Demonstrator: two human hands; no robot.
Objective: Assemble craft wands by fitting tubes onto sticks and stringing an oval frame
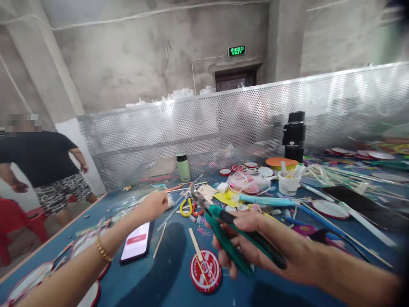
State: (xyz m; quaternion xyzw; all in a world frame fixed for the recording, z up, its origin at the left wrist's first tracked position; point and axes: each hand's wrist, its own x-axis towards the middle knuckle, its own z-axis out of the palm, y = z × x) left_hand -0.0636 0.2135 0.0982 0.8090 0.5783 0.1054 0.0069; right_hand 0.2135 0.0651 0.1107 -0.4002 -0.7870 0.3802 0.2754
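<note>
My right hand (255,238) is wrapped round pliers (234,236) with green and black handles, their metal jaws pointing away and to the left. My left hand (155,205) reaches over the table with its fingers curled together; whatever they hold, if anything, is hidden. Below the pliers lies a round red and white lid (205,277), with thin yellowish bands across it. A flat wooden stick (195,244) rests with one end on this lid. Near the jaws are scissors (185,208) with a yellow handle loop and a pile of wooden sticks (206,192).
A phone (136,242) lies under my left forearm. Further back stand a green bottle (183,167), a black flask (294,137) and a white cup (287,184). A dark tablet-like slab (358,204) lies right. A perforated metal screen (153,134) borders the table; a person (41,157) stands left.
</note>
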